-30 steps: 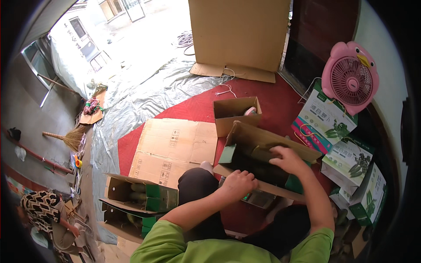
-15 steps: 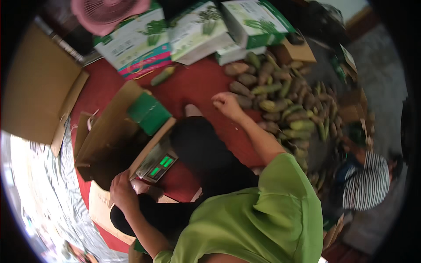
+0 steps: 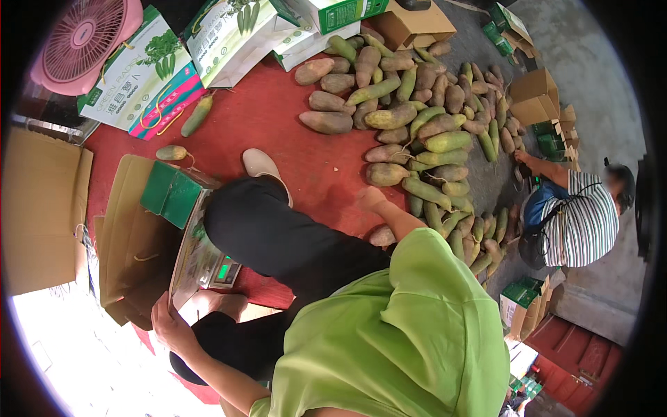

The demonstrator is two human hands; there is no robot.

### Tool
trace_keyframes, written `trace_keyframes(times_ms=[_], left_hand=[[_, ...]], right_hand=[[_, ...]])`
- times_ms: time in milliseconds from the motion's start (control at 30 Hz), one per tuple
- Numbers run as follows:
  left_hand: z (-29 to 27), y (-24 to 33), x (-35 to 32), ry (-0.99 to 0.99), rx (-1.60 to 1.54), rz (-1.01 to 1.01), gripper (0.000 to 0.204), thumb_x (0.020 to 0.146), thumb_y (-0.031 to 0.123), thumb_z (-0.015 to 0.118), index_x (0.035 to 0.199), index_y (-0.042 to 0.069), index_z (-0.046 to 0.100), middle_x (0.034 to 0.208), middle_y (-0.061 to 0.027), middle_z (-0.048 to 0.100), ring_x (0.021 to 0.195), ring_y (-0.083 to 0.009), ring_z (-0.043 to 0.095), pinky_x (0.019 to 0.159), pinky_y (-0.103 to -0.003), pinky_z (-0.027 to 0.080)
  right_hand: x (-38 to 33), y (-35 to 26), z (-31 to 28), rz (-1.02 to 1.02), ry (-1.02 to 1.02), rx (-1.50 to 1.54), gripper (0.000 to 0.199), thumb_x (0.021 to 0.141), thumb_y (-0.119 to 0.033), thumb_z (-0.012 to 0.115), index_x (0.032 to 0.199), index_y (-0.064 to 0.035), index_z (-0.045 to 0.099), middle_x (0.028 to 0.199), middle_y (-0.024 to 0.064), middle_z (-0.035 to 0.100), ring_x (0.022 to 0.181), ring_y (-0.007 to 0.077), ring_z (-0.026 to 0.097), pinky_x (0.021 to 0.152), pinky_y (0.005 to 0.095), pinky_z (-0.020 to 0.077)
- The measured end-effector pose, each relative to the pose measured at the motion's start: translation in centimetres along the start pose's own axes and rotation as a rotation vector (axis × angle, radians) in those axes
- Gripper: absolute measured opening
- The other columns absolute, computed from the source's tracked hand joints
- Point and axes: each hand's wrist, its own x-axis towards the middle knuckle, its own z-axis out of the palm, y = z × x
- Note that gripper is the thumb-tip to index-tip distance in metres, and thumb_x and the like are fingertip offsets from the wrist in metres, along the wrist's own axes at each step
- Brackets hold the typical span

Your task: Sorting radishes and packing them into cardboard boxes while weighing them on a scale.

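Note:
My left hand (image 3: pixel 170 325) is closed on the near edge of an open cardboard box (image 3: pixel 139 260) with green flaps, tilted beside my knee. A scale with a lit green display (image 3: pixel 224 270) stands partly hidden between box and leg. My right hand (image 3: pixel 372 199) is over the red mat, just left of a large pile of green radishes (image 3: pixel 391 115), many coated in brown soil. It is blurred and its fingers do not show clearly. Nearest it are a soil-coated radish (image 3: pixel 387 174) and another radish (image 3: pixel 381 235) by my forearm.
A pink fan (image 3: pixel 85 31) and printed gift cartons (image 3: pixel 149 73) line the far side. Two loose radishes, one a green radish (image 3: pixel 197 115), lie near them. Open cardboard boxes (image 3: pixel 534 97) stand at right, where a person in a striped shirt (image 3: pixel 583 219) crouches by the pile.
The view has turned, shifting the pile and cartons. My right hand has come back toward me from the pile's far left edge. My left hand still holds the box edge.

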Motion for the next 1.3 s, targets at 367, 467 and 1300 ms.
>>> trace_keyframes(times_ms=[367, 467, 1300], left_hand=[[0.4, -0.8, 0.0, 0.001, 0.022, 0.02, 0.021, 0.081, -0.001, 0.06, 0.101, 0.003, 0.066, 0.095, -0.0121, 0.067, 0.087, -0.0289, 0.065, 0.075, -0.037, 0.051], [0.5, -0.8, 0.2, -0.012, 0.01, 0.028, 0.022, 0.082, -0.002, 0.06, 0.102, 0.003, 0.066, 0.095, -0.0119, 0.067, 0.087, -0.0285, 0.065, 0.075, -0.036, 0.051], [0.3, -1.0, 0.1, -0.026, -0.038, -0.015, 0.017, 0.084, -0.002, 0.06, 0.1, 0.001, 0.064, 0.095, -0.0155, 0.065, 0.087, -0.0304, 0.063, 0.079, -0.038, 0.049]], right_hand=[[-3.5, 6.0, -9.4, 0.54, 0.348, 0.332, 0.024, 0.079, -0.019, 0.059, 0.096, -0.0073, 0.07, 0.095, 0.0176, 0.068, 0.092, 0.0344, 0.065, 0.083, 0.0413, 0.0512], [-3.3, 7.7, -10.4, 0.595, 0.269, 0.169, 0.027, 0.079, -0.017, 0.06, 0.103, -0.0058, 0.067, 0.107, 0.0172, 0.065, 0.1, 0.0341, 0.062, 0.087, 0.0409, 0.0499], [-0.9, 10.5, -11.9, 0.45, 0.046, -0.517, 0.019, 0.084, -0.016, 0.055, 0.097, -0.0138, 0.069, 0.103, 0.0036, 0.067, 0.105, 0.0187, 0.058, 0.085, 0.0372, 0.0441]])
